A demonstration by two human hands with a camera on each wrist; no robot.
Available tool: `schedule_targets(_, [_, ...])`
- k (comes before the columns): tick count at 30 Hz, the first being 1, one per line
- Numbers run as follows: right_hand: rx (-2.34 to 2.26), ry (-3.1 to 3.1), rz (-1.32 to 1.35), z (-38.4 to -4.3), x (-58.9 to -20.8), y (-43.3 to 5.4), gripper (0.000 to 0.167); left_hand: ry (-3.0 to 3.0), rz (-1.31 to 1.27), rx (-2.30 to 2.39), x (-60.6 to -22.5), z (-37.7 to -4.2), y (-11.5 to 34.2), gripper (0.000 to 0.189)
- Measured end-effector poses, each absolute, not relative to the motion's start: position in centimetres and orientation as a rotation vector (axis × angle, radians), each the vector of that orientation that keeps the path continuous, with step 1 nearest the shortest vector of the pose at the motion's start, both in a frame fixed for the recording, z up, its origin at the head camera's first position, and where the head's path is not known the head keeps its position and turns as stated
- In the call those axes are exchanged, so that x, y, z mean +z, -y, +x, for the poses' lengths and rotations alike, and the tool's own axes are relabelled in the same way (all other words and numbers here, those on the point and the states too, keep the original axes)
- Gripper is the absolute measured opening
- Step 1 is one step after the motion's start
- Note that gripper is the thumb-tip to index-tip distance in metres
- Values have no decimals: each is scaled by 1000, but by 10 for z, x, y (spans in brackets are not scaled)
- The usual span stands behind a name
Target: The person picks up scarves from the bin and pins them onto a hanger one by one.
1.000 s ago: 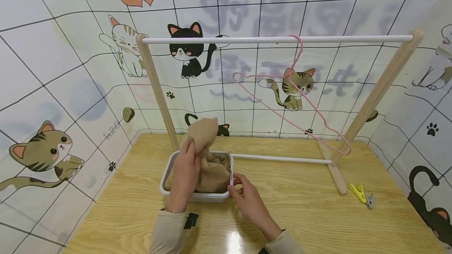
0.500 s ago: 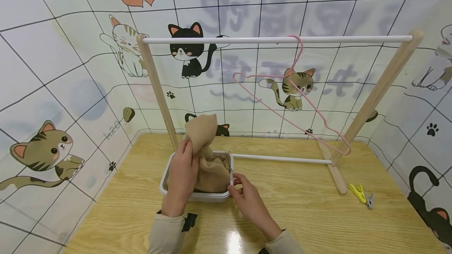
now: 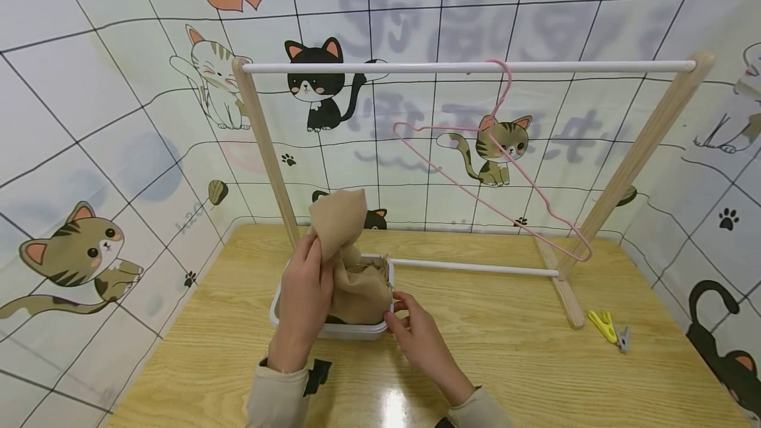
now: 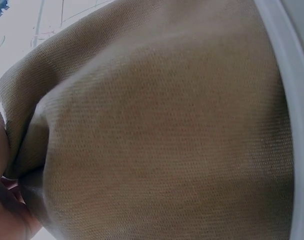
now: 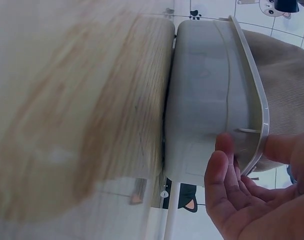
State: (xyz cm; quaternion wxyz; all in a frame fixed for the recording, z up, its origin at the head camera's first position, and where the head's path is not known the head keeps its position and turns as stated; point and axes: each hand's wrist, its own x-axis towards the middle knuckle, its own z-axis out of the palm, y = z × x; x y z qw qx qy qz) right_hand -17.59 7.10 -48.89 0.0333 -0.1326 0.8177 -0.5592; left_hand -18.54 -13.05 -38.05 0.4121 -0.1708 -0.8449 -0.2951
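Note:
A tan piece of knit fabric (image 3: 360, 292) lies bunched in a light grey plastic basin (image 3: 357, 331) on the table. My left hand (image 3: 304, 292) pinches a gathered part of it and holds that part up above the rim, where a fold flops over. In the left wrist view the fabric (image 4: 167, 135) fills most of the picture, with fingertips at its left edge. My right hand (image 3: 419, 335) grips the basin's right rim. The right wrist view shows the thumb over the rim of the basin (image 5: 207, 100) and the fingers against its outer wall.
Behind the basin stands a wooden rack with a white top rail (image 3: 428, 67) and a lower rail (image 3: 475, 267). A pink hanger (image 3: 470, 191) hangs from the top rail. Two clothespins, one yellow (image 3: 603, 326) and one grey (image 3: 623, 339), lie at the right on the table (image 3: 505, 362).
My left hand has risen slightly and shifted a little left, lifting the fabric higher out of the basin. The right hand stays on the rim.

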Motion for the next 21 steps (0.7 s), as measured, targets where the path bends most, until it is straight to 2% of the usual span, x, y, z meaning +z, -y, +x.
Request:
schedule_targets(11, [-1724,-2512,-406,-175,-487,-71,52,2038,-498,-736,-373,-175,130,15])
schedule_targets(21, [-1705,-2530,-396,-176,-488,-71,50,2027,-525,-731,-372,-173,129,18])
